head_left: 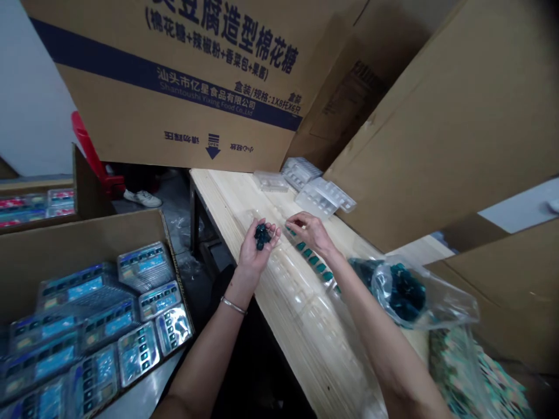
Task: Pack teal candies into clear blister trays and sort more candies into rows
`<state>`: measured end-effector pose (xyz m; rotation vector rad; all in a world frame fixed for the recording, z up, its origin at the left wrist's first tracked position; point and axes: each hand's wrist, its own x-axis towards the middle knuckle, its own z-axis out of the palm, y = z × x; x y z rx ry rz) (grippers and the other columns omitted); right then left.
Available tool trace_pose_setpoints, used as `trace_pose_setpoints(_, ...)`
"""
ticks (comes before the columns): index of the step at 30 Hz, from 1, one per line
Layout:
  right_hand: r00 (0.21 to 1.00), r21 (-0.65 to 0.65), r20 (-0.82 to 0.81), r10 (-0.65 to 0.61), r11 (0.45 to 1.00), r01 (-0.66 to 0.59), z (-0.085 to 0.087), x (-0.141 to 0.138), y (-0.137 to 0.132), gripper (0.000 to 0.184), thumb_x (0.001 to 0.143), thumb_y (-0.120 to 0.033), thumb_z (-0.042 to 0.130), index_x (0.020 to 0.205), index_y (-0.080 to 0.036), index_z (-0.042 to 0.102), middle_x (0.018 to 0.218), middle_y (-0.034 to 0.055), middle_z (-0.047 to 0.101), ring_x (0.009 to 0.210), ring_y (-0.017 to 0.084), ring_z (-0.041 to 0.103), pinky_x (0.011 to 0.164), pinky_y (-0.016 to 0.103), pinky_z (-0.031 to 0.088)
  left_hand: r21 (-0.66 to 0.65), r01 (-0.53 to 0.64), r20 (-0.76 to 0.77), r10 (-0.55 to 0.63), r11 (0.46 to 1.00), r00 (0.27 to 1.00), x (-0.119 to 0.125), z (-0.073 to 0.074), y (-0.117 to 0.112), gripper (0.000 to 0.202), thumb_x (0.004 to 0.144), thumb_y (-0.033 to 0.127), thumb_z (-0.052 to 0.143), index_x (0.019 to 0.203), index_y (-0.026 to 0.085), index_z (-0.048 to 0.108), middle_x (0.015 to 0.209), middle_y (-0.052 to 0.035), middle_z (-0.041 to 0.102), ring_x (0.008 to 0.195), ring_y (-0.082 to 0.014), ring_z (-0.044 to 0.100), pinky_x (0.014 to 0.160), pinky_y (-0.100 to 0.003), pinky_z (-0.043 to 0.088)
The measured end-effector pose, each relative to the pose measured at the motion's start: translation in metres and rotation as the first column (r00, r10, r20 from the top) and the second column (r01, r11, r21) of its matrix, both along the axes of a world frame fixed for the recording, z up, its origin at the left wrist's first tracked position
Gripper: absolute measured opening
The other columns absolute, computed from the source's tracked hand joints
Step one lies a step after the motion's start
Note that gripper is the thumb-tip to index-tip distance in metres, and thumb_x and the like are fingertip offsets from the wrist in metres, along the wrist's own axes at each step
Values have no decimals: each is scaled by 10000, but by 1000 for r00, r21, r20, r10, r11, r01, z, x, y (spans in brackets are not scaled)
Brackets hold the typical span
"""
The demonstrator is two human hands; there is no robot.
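My left hand is cupped palm up over the wooden table, holding a small heap of dark teal pieces. My right hand rests fingers down on a clear plastic tray lying on the table, its fingertips pinched at a slot near the far end. A row of teal pieces sits in the tray's slots beside my right wrist. A clear plastic bag with more teal pieces lies to the right of my forearm.
Empty clear trays are stacked at the table's far end. Large cardboard boxes lean overhead and at right. An open carton of packed blister cards stands at lower left. Printed cards lie at lower right.
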<state>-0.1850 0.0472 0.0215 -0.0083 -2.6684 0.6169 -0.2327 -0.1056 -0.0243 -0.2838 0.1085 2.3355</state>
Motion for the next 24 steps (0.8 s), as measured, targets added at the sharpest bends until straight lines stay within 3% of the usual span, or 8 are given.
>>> trace_pose_setpoints(3, 990, -156, 36, 133, 980, -126, 13, 19, -46, 166, 790, -297, 597, 869, -172, 672, 806, 46, 635, 713, 144, 578, 649, 260, 457, -39, -51, -74, 48, 998, 996, 2, -3, 4, 164, 793, 311, 571, 769, 151, 596, 687, -5, 589, 675, -93, 594, 727, -255, 488)
trace_pose_setpoints(6, 973, -130, 43, 225, 967, -217, 11, 29, -80, 193, 753, -209, 616, 936, -176, 668, 888, 62, 630, 820, 161, 581, 761, 288, 463, -62, -48, -78, 43, 997, 996, 5, -4, 8, 169, 740, 321, 620, 758, 156, 595, 682, 3, 592, 635, -87, 583, 653, -217, 471)
trace_pose_setpoints(8, 977, -164, 17, 213, 964, -208, 5, 30, -87, 189, 746, -173, 597, 918, -175, 676, 895, 67, 632, 850, 168, 582, 797, 303, 459, -59, -34, -77, 29, 998, 997, 7, -4, 9, 162, 729, 315, 626, 745, 158, 590, 676, 3, 592, 637, -91, 582, 637, -214, 463)
trace_pose_setpoints(10, 992, -317, -6, 129, 940, -125, 1, 30, -83, 172, 743, -196, 597, 891, -176, 682, 881, 62, 643, 814, 163, 594, 769, 301, 473, -60, -51, -97, 45, 997, 994, 6, -4, 8, 153, 725, 303, 626, 740, 157, 583, 681, 1, 590, 660, -95, 582, 645, -216, 461)
trace_pose_setpoints(14, 998, -687, 58, -20, 724, 55, 5, 31, -58, 227, 733, -293, 630, 931, -193, 678, 855, 37, 676, 711, 133, 616, 727, 290, 495, -169, -129, -232, 88, 977, 969, 6, -5, 4, 170, 692, 272, 666, 786, 157, 584, 744, -5, 594, 660, -81, 559, 622, -210, 447)
trace_pose_setpoints(17, 995, -794, 42, -89, 601, 87, 9, 31, -42, 283, 690, -302, 680, 954, -200, 667, 848, 24, 686, 683, 117, 624, 728, 281, 496, -244, -138, -395, 32, 960, 918, 10, -2, 2, 243, 654, 279, 709, 817, 143, 589, 765, -7, 578, 585, -51, 509, 545, -186, 409)
trace_pose_setpoints(20, 993, -791, -5, -119, 608, 69, 9, 31, -33, 283, 651, -288, 715, 913, -193, 665, 799, 14, 684, 661, 113, 622, 706, 267, 494, -324, -193, -560, -24, 926, 828, 16, 2, 3, 296, 665, 340, 698, 850, 133, 596, 752, -4, 560, 519, -33, 456, 449, -167, 330)
trace_pose_setpoints(24, 996, -705, 2, -90, 706, 65, 5, 31, -33, 259, 656, -296, 704, 885, -178, 672, 801, 27, 685, 712, 130, 628, 715, 266, 493, -423, -296, -683, -86, 856, 725, 21, 1, 7, 323, 682, 396, 668, 862, 137, 596, 641, 28, 523, 455, -32, 403, 417, -178, 296)
